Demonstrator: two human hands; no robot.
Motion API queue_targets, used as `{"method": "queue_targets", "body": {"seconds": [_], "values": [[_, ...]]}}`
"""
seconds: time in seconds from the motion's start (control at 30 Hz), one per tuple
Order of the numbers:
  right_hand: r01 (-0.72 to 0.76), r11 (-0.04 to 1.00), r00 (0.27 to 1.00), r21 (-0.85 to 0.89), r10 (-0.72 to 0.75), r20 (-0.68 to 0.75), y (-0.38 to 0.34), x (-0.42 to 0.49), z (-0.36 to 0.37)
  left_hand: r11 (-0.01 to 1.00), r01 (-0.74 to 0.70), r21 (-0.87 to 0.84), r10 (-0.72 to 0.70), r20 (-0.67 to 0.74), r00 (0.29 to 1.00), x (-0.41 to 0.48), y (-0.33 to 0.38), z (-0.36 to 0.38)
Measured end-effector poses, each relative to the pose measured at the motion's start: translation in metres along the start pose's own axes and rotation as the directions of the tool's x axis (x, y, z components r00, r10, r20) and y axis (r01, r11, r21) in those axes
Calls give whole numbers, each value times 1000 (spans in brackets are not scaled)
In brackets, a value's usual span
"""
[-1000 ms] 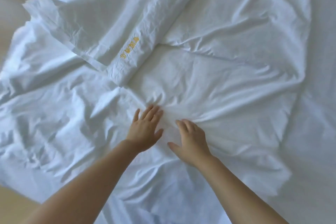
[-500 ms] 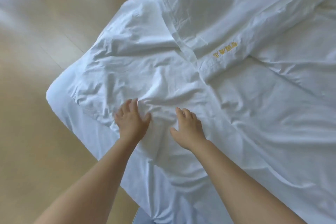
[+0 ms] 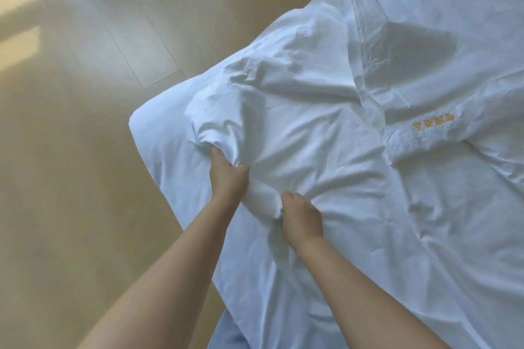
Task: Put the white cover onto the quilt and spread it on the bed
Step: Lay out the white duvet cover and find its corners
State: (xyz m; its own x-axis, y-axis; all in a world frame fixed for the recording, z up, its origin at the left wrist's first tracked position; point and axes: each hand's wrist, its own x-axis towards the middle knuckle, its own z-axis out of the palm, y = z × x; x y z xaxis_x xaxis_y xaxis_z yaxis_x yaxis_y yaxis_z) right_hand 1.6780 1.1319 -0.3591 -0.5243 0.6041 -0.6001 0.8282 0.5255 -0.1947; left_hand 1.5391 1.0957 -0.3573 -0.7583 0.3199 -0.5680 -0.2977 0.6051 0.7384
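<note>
A moment ago our two hands lie flat on the white cover (image 3: 326, 150), fingers spread wide, out in the middle of the bed. Now things are different. Our left hand (image 3: 228, 178) and our right hand (image 3: 302, 217) sit close to the corner of the bed (image 3: 147, 136), and they are not flat any more. The fingers (image 3: 217, 156) of the left hand are curled and dig into the cloth, so they squeeze a bunch of it. The right hand's fingers are curled too, and they pinch a fat fold that puffs up between the two hands. The hands are near each other but do not touch.

We also look a new way. Before, we see only white cloth. Now we see the wooden floor (image 3: 71, 164) beside the bed.

The cover lies on top of the bed, all wrinkly, and it reaches almost to the corner. A folded strip with yellow letters (image 3: 432, 122) lies on it, off to the right of our hands. We cannot tell if the quilt is inside the cover here, because it all looks white.

We think the patting is over for now and the grabbing has begun. With a good hold, we can likely pull or shake the cover toward this corner. The job is not done, because the cover is full of bumps.
</note>
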Motion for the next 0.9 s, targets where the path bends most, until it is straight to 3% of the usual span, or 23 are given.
{"method": "queue_targets", "body": {"seconds": [0.07, 0.17, 0.23, 0.33, 0.37, 0.4, 0.47, 0.5, 0.53, 0.6, 0.67, 0.7, 0.73, 0.8, 0.87, 0.9], "values": [[50, 997, 998, -53, -47, 44, 8, -2, -12, 951, -117, 285, 95, 90, 991, -16, 1, -10], [151, 982, 969, -113, -124, 214, 11, -25, -18, 742, -259, 618, 108, 270, 957, -45, -20, -25], [135, 989, 954, -63, -113, 277, 13, -45, -11, 713, -298, 635, 139, 288, 947, -60, -34, -30], [44, 994, 966, 101, -68, 250, 14, -58, -1, 822, -254, 510, 227, 115, 967, -65, -39, -33], [-2, 970, 973, 241, -54, 227, 12, -59, -3, 828, -286, 483, 279, 88, 956, -64, -35, -33], [-76, 882, 978, 464, -25, 208, 8, -58, -8, 792, -363, 490, 359, 106, 927, -67, -29, -32], [-156, 479, 987, 864, 38, 156, -3, -58, -28, 651, -590, 478, 568, 209, 796, -76, -17, -28], [-124, 312, 992, 942, 67, 108, -5, -55, -40, 554, -704, 444, 662, 278, 696, -82, -13, -26], [-92, 227, 994, 970, 77, 77, -7, -53, -53, 449, -797, 404, 724, 359, 590, -89, -12, -23], [-57, 191, 994, 980, 107, 37, -7, -47, -73, 257, -908, 329, 785, 478, 395, -102, -12, -14], [-12, 263, 967, 965, 249, -56, 0, -47, -87, 198, -948, 248, 782, 543, 305, -114, -9, -8], [2, 315, 932, 949, 344, -117, 7, -49, -91, 223, -954, 201, 779, 552, 298, -120, -7, -6], [5, 340, 887, 941, 433, -161, 17, -51, -93, 302, -941, 152, 776, 534, 335, -127, -4, -3], [25, 319, 814, 947, 544, -205, 42, -64, -101, 646, -763, 10, 672, 466, 575, -143, 9, 5], [21, 334, 772, 942, 593, -227, 70, -89, -107, 922, -358, -150, 387, 423, 819, -153, 34, 21], [9, 355, 775, 935, 589, -231, 86, -106, -108, 971, -161, -174, 225, 452, 863, -153, 44, 35]]}}
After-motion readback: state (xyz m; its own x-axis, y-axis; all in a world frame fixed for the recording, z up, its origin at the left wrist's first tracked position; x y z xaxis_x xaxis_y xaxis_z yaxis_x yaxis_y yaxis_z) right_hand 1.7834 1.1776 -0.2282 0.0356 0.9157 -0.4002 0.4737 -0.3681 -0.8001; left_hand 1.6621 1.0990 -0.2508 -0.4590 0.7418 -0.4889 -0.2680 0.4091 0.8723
